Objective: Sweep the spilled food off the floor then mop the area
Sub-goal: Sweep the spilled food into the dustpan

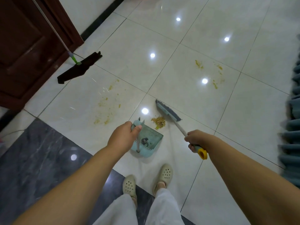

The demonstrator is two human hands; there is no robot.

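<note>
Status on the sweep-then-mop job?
Done: one food pile gathered at the dustpan lip.
In hand: left hand grips the dustpan handle, right hand the broom.
Left: smears and crumbs on the tiles; mop rests unused by the door.

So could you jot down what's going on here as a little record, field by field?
setting: glossy tiled floor
left hand: grips the handle of the dustpan
right hand: grips the broom handle
gathered pile: between broom head and dustpan lip, not yet in the pan
left smear: crumbs still on the tile
far smear: crumbs beyond the broom
mop: head on the floor by the wooden door, untouched
stage: sweeping, mopping not begun
</note>
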